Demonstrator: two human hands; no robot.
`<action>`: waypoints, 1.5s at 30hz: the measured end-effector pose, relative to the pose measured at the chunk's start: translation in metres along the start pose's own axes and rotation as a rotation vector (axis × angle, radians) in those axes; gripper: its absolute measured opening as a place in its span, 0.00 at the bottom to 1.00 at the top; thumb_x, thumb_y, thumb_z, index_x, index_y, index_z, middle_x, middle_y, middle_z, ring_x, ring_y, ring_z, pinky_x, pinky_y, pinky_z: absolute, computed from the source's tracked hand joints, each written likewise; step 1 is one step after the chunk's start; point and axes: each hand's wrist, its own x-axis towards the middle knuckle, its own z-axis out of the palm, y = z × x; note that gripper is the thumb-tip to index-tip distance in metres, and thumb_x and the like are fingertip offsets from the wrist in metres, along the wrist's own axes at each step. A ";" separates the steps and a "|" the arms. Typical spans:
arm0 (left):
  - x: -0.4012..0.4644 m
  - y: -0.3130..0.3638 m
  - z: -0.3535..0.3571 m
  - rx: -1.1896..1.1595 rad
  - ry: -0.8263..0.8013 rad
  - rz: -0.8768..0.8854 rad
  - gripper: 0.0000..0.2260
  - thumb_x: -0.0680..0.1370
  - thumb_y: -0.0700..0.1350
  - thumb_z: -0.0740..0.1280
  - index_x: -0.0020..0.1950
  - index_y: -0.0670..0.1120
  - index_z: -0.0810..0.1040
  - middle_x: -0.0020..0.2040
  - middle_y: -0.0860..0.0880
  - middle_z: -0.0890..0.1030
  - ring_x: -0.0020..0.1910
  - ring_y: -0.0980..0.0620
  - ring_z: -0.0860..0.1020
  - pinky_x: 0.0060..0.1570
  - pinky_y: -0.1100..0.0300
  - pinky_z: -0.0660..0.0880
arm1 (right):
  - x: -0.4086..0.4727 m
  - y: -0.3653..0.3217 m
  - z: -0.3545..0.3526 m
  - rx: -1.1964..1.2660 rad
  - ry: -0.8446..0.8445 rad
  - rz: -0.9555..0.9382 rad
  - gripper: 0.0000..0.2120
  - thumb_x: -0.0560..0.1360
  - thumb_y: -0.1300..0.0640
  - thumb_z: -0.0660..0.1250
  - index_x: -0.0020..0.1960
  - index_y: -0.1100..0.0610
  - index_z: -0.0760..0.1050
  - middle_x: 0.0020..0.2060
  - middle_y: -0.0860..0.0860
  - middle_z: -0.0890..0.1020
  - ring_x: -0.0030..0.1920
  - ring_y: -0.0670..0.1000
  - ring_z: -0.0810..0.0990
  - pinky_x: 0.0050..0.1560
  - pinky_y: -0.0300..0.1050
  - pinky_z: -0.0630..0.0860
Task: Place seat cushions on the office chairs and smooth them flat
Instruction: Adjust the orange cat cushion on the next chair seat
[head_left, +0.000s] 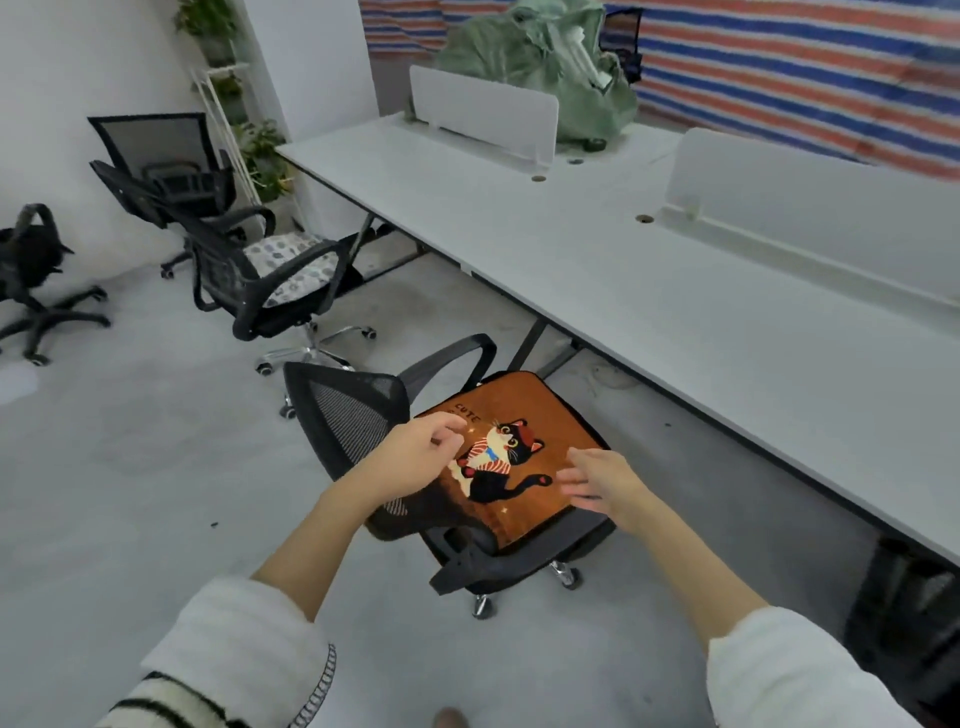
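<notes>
- Cushion (519, 467): orange seat cushion lying on the seat of the nearest office chair (353, 415), beside the long white desk (649, 291). It sits skewed to the seat, its near-left corner drooping past the seat edge below the backrest.
- Left hand (415, 457): held over the cushion's left part, fingers loosely bent, gripping nothing. Contact with the fabric cannot be told.
- Right hand (597, 480): at the cushion's right edge, fingers spread and fairly straight, holding nothing.
- Risk, slippage: the overhanging corner could probably drag the cushion off the seat if a smoothing stroke pushes toward that side.
- Risk, rolling: the chair stands on castors, so a firm one-sided press might turn or shift it away from the hands.
- Risk, folds: the drooping corner may stay creased unless the cushion is squared first.
- Writing: "CUTE" printed above the cartoon cat; no other text is legible.
- Second chair (270, 270): farther off, already bearing a pale patterned cushion (293, 265).
</notes>
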 end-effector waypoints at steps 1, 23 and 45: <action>0.023 -0.007 -0.005 0.013 -0.027 -0.003 0.16 0.82 0.48 0.57 0.70 0.49 0.69 0.64 0.51 0.75 0.59 0.53 0.75 0.51 0.66 0.70 | 0.016 -0.003 0.004 0.029 0.024 0.026 0.20 0.81 0.54 0.59 0.70 0.61 0.66 0.54 0.57 0.80 0.51 0.55 0.80 0.57 0.50 0.77; 0.343 -0.191 0.163 0.114 -0.277 -0.337 0.21 0.81 0.42 0.57 0.74 0.42 0.62 0.75 0.42 0.62 0.74 0.45 0.61 0.73 0.55 0.58 | 0.339 0.101 0.019 0.136 0.286 0.642 0.11 0.76 0.54 0.64 0.50 0.62 0.74 0.38 0.54 0.76 0.39 0.53 0.74 0.47 0.53 0.75; 0.483 -0.273 0.171 0.455 -0.009 -0.171 0.20 0.81 0.49 0.56 0.71 0.41 0.65 0.60 0.35 0.72 0.57 0.35 0.72 0.52 0.42 0.73 | 0.390 0.163 0.025 -0.049 0.775 0.893 0.18 0.71 0.61 0.58 0.59 0.67 0.71 0.54 0.64 0.77 0.47 0.64 0.80 0.46 0.55 0.78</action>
